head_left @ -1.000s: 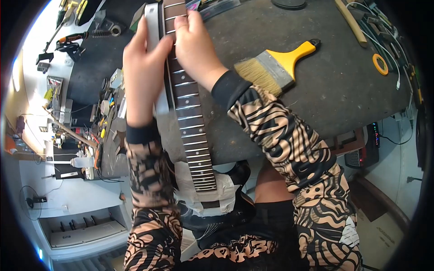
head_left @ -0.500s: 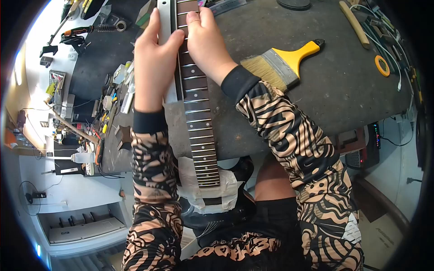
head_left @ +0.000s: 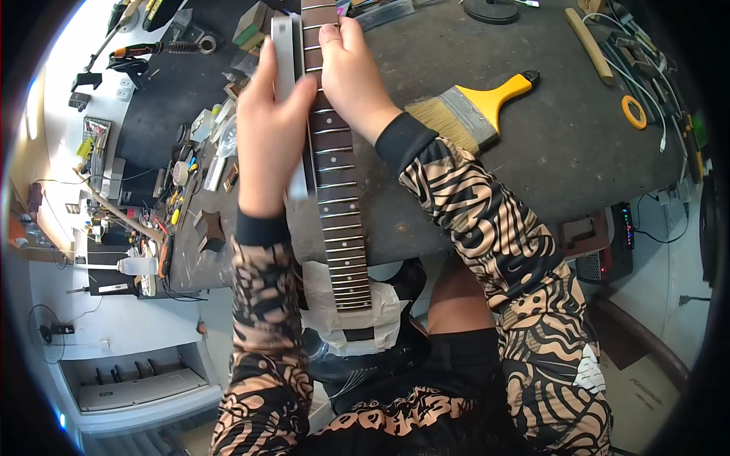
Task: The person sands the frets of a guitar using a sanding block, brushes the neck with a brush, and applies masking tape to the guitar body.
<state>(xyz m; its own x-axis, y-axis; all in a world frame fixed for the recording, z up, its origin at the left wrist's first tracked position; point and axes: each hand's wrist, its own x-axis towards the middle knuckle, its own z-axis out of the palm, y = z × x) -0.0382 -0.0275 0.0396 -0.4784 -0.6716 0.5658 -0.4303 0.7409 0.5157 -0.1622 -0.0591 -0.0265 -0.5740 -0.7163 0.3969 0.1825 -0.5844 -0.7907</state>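
A guitar neck (head_left: 337, 182) with metal frets runs up from a black guitar body (head_left: 350, 368) in my lap, where pale masking tape (head_left: 322, 308) surrounds its lower end. My left hand (head_left: 272, 125) grips a long silvery metal bar (head_left: 284, 57) lying along the neck's left edge; its thumb is over the bar's right side. Around the upper neck my right hand (head_left: 353, 76) is closed, thumb on the fretboard and the other fingers mostly hidden.
A yellow-handled brush (head_left: 479, 110) lies on the dark bench (head_left: 563, 163) right of the neck. Farther right are a wooden stick (head_left: 589, 47), an orange tape ring (head_left: 633, 112) and white cables. Assorted tools (head_left: 179, 178) crowd the left side.
The left hand and metal bar have slid down along the neck since half a second ago. The right hand stays on the neck. The view has shifted slightly.
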